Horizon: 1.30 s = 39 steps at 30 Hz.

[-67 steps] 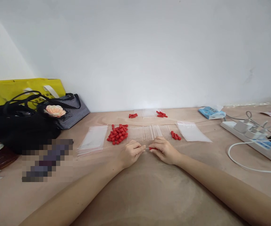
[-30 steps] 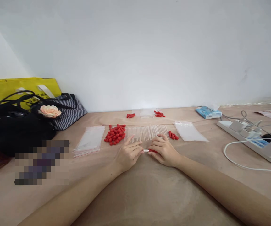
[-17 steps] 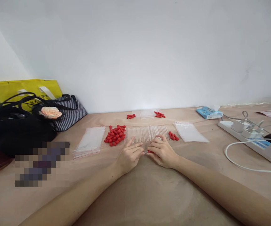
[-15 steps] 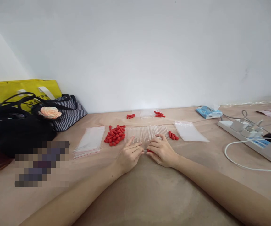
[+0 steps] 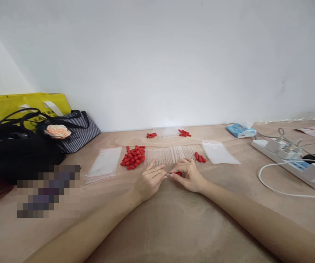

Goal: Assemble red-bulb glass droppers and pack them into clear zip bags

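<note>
My left hand point(image 5: 151, 182) pinches a thin clear glass dropper tube point(image 5: 168, 175) low over the table, most of it hidden by the fingers. Between the thumb and fingers of my right hand point(image 5: 189, 176) is a red rubber dropper bulb point(image 5: 179, 173), in line with the tube's right end. How far the tube sits inside the bulb, I cannot tell. Just beyond both hands lies a row of clear glass tubes point(image 5: 171, 155). A heap of red bulbs point(image 5: 132, 157) flanks the row on the left, and a few more red bulbs point(image 5: 200, 157) lie at its right.
Clear zip bags lie left point(image 5: 104, 164) and right point(image 5: 220, 152) of the tubes. Near the wall are more tubes point(image 5: 170, 132) and small red bulbs point(image 5: 185, 133). A tissue pack point(image 5: 240, 130) and a power strip point(image 5: 291, 160) with cables stand right; bags point(image 5: 75, 131) crowd the left.
My right hand has shifted its grip on the red bulb, fingers drawn back and curled, so more of the bulb shows. My left hand has barely moved.
</note>
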{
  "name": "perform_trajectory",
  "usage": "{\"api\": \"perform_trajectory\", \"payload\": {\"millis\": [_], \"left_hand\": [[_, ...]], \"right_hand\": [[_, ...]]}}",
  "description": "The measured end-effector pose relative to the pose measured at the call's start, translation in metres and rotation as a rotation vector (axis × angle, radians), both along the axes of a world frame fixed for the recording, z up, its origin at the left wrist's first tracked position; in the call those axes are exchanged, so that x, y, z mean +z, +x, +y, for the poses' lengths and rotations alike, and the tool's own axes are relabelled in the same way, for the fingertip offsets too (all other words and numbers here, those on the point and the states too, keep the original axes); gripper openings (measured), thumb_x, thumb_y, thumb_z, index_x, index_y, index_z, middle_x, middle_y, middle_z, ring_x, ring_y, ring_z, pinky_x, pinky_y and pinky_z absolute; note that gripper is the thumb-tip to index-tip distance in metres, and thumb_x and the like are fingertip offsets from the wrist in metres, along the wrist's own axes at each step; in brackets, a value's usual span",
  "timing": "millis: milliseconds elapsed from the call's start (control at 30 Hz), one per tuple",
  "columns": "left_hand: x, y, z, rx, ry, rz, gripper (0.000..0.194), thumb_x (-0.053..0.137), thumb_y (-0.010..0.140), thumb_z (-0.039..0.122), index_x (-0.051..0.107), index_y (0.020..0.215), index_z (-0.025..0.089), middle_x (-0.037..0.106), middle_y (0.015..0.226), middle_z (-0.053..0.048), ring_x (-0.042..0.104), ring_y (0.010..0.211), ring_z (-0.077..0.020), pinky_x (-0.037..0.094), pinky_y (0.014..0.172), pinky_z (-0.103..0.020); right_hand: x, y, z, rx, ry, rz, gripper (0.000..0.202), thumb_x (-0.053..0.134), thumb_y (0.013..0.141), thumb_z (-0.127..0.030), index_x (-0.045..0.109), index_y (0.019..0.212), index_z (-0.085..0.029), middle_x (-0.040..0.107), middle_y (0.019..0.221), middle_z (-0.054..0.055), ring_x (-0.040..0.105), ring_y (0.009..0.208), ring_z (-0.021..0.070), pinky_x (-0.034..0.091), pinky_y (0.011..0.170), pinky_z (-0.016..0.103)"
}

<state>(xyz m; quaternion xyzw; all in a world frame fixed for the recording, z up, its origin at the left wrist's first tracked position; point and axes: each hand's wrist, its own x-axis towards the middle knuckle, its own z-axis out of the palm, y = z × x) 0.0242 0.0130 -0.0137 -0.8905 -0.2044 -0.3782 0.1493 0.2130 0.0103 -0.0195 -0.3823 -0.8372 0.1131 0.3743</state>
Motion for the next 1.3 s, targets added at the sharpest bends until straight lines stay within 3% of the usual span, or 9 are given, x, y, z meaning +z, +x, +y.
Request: {"api": "perform_trajectory", "payload": {"millis": [400,633,867,1000,1100,1200,1300], "left_hand": [[0.003,-0.005,0.000,-0.008,-0.005,-0.013,0.014,0.047,0.083,0.009,0.059,0.087,0.013,0.069,0.081,-0.005,0.064,0.087,-0.0181,0.034,0.097,-0.051],[0.003,-0.007,-0.004,-0.029,-0.014,-0.020,0.012,0.048,0.083,0.010,0.059,0.086,0.012,0.069,0.079,-0.005,0.064,0.087,-0.0176,0.034,0.098,-0.049],[-0.001,-0.008,-0.001,0.003,-0.067,-0.045,0.012,0.049,0.082,0.011,0.059,0.087,0.013,0.069,0.082,-0.006,0.063,0.087,-0.0179,0.035,0.097,-0.049],[-0.003,-0.006,0.002,0.040,-0.133,-0.126,0.011,0.050,0.082,0.014,0.059,0.088,0.015,0.069,0.083,-0.005,0.064,0.087,-0.0178,0.035,0.098,-0.047],[-0.002,-0.004,0.001,0.051,-0.224,-0.188,0.012,0.049,0.082,0.016,0.059,0.089,0.016,0.068,0.086,-0.005,0.063,0.086,-0.0166,0.042,0.094,-0.041],[0.002,-0.003,0.000,0.040,-0.328,-0.231,0.013,0.048,0.083,0.017,0.059,0.090,0.017,0.068,0.087,-0.005,0.063,0.083,-0.0151,0.048,0.086,-0.033],[0.004,-0.003,-0.001,0.003,-0.387,-0.216,0.015,0.048,0.083,0.018,0.059,0.093,0.017,0.066,0.092,-0.006,0.062,0.087,-0.0153,0.048,0.086,-0.032]], "right_hand": [[0.003,0.010,-0.001,0.014,0.110,-0.077,0.014,0.054,0.079,-0.035,0.060,0.085,-0.023,0.065,0.078,0.000,0.054,0.083,0.0164,0.018,0.092,0.044],[0.001,0.010,0.001,0.048,0.161,-0.097,0.010,0.054,0.080,-0.032,0.061,0.080,-0.025,0.065,0.073,-0.003,0.054,0.086,0.0154,0.016,0.093,0.044],[0.000,0.007,0.000,0.020,0.108,-0.050,0.010,0.054,0.080,-0.030,0.062,0.083,-0.024,0.064,0.075,-0.001,0.054,0.082,0.0153,0.019,0.092,0.044],[-0.001,0.001,0.000,-0.061,-0.051,0.113,0.022,0.061,0.073,-0.034,0.059,0.091,-0.022,0.063,0.079,0.002,0.053,0.078,0.0164,0.030,0.084,0.040],[-0.002,-0.009,0.000,-0.077,-0.239,0.336,0.022,0.059,0.071,-0.039,0.058,0.083,-0.020,0.061,0.078,0.002,0.052,0.072,0.0152,0.038,0.070,0.031],[-0.002,-0.026,-0.004,-0.029,-0.401,0.596,0.025,0.060,0.069,-0.042,0.054,0.074,-0.019,0.057,0.069,0.000,0.048,0.060,0.0119,0.038,0.057,0.025],[0.002,-0.042,-0.008,0.067,-0.495,0.833,0.029,0.059,0.068,-0.045,0.049,0.075,-0.020,0.057,0.070,0.000,0.050,0.061,0.0111,0.040,0.059,0.025]]}}
